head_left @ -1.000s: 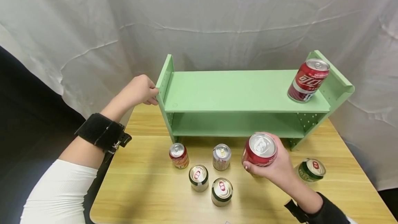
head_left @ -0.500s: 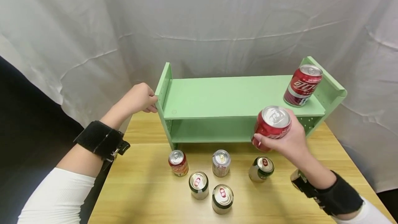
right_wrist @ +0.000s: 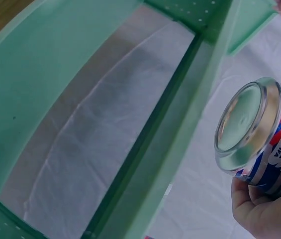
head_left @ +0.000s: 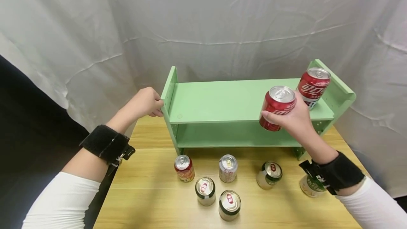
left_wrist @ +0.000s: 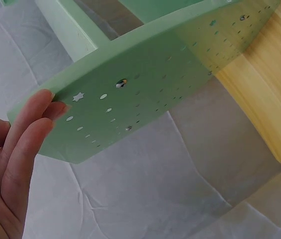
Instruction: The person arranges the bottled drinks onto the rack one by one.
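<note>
Can [head_left: 277, 107] (R hand [head_left: 297, 121]) beside shelf [head_left: 222, 100] front edge.

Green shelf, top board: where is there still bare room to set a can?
The top board is bare from the left hand at its left side panel across to the red can at the right end. The right hand holds a second red can there. The cans below crowd the table.

Left hand [head_left: 144, 102] reaches toward eleven o'clock, fingers straight, arm extended. Right hand [head_left: 294, 117] is raised toward one o'clock, fingers curled in a grip, wrist strapped.
</note>
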Demonstrator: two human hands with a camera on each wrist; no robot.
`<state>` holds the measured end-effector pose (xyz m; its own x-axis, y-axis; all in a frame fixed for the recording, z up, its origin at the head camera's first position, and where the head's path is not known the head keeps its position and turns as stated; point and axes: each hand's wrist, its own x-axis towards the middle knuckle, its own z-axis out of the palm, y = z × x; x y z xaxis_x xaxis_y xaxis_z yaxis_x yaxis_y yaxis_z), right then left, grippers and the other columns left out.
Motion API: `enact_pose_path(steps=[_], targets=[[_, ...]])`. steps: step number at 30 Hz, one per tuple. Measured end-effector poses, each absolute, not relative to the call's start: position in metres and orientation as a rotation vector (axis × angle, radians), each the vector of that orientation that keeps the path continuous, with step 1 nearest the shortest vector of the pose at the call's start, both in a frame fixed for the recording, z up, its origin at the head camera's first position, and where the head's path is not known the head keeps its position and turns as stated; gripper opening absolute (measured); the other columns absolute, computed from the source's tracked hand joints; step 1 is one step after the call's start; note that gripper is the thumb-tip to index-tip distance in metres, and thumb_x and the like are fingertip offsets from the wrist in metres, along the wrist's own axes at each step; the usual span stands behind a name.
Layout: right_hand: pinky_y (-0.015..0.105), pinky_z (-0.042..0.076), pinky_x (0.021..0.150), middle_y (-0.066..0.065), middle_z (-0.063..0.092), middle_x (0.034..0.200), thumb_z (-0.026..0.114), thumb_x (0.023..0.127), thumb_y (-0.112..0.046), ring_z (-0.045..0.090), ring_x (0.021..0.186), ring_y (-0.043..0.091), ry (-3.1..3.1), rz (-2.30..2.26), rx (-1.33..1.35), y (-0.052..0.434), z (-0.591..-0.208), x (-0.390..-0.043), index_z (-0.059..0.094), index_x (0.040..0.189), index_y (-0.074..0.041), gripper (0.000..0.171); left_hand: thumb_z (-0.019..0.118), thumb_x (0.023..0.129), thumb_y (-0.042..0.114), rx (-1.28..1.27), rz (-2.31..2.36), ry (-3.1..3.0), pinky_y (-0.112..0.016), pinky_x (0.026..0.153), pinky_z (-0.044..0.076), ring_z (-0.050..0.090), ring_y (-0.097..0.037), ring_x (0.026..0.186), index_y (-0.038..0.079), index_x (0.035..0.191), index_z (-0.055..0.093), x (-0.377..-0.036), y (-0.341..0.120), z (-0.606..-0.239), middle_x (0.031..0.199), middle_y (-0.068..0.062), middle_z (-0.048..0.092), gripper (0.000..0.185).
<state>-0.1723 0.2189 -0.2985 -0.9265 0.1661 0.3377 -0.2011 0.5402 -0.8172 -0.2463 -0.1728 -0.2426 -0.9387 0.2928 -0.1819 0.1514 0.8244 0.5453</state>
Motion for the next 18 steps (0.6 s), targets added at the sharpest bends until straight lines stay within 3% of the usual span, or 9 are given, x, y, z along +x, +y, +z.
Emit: enact_pose_path(steps=[9, 18], targets=[[0.046, 0.045, 0.093, 0.020, 0.055, 0.120, 0.083, 0.069, -0.021, 0.052, 0.109, 0.027, -2.417, 1.337, -0.011, 0.218, -0.305, -0.191, 0.038, 0.134, 0.001, 0.082, 0.043, 0.090, 0.002, 0.341, 0.799, 2.755, -0.029, 0.064, 0.059, 0.071, -0.020, 0.068, -0.006, 0.080, 0.065, -0.246, -0.170, -0.244, 0.083, -0.021, 0.071, 0.026], [0.036, 0.046, 0.086, 0.015, 0.054, 0.118, 0.081, 0.071, -0.028, 0.051, 0.104, 0.019, -2.406, 1.362, -0.086, 0.218, -0.308, -0.193, 0.039, 0.133, -0.001, 0.079, 0.043, 0.090, 0.003, 0.360, 0.787, 2.736, -0.030, 0.065, 0.060, 0.071, -0.020, 0.069, -0.001, 0.067, 0.057, -0.245, -0.167, -0.243, 0.081, -0.020, 0.071, 0.028]])
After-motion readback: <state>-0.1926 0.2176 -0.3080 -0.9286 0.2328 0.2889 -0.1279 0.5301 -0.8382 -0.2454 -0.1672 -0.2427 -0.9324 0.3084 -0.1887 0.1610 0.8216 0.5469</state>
